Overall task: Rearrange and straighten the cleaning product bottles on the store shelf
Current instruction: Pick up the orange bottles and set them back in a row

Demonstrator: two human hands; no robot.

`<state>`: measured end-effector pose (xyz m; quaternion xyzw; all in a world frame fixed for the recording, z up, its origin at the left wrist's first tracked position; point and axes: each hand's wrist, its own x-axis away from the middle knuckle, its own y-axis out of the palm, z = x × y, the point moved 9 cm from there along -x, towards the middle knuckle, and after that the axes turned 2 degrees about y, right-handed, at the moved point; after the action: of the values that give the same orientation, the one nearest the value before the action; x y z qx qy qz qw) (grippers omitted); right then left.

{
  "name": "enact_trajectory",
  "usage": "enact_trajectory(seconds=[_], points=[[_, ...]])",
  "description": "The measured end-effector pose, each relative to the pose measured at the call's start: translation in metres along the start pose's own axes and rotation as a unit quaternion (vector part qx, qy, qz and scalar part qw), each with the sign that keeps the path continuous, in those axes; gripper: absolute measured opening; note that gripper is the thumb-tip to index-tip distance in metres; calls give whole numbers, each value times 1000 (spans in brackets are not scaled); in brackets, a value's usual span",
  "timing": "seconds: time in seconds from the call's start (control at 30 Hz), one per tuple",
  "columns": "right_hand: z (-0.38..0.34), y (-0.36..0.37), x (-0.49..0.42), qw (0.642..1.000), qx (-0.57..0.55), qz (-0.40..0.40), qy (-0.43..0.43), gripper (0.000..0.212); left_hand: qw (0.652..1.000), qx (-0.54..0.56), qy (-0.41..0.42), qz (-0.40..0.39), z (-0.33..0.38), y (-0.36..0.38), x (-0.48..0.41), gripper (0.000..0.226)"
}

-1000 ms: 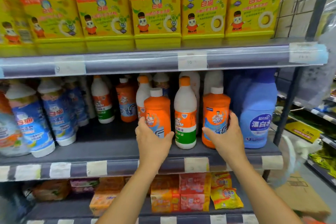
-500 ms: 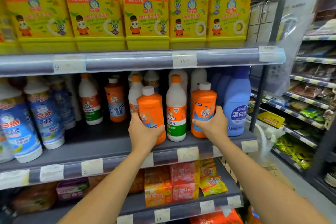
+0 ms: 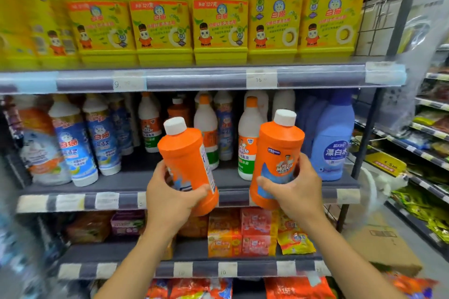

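I hold two orange bottles with white caps in front of the middle shelf [image 3: 136,181], both lifted off it. My left hand [image 3: 170,199] grips the left orange bottle [image 3: 185,160], which tilts left with its label turned away. My right hand [image 3: 294,192] grips the right orange bottle [image 3: 277,150], nearly upright, its label facing me. Between them a white bottle with an orange cap [image 3: 249,143] stands on the shelf. Further white and orange bottles [image 3: 205,128] stand behind.
A blue bleach bottle [image 3: 334,143] stands at the shelf's right end, blue-labelled white bottles [image 3: 73,145] at the left. Yellow detergent jugs [image 3: 218,22] fill the shelf above. Packets [image 3: 240,233] lie on the shelf below. A second rack [image 3: 427,143] and a cardboard box [image 3: 386,245] are at right.
Both hands have lifted their orange bottles off the shelf and pulled them toward me. The left bottle has tipped and turned its label away.
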<state>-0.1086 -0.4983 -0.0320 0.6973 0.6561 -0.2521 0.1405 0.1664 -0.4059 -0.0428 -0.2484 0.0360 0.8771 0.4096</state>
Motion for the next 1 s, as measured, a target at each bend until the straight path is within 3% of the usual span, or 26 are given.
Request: enact_trajectory(seconds=[0.27,0.43,0.6,0.9,1.0], points=[[-25,92,32,990,-46,-132,31,59,998,26,-51,-14,-33,-57,0,58],[-39,162,23,986,-21,-163,28,51,997,22,-64,-23,-50,-88,-23,60],[-36,214,5,988,5,-147,37,47,996,21,-73,-40,-69,-108,-50,79],[-11,268,-27,990,70,-91,85,49,995,37,-72,-62,-98,-127,-97,64],[-3,287,-44,987,118,-62,92,48,994,45,-72,-70,-104,-131,-109,70]])
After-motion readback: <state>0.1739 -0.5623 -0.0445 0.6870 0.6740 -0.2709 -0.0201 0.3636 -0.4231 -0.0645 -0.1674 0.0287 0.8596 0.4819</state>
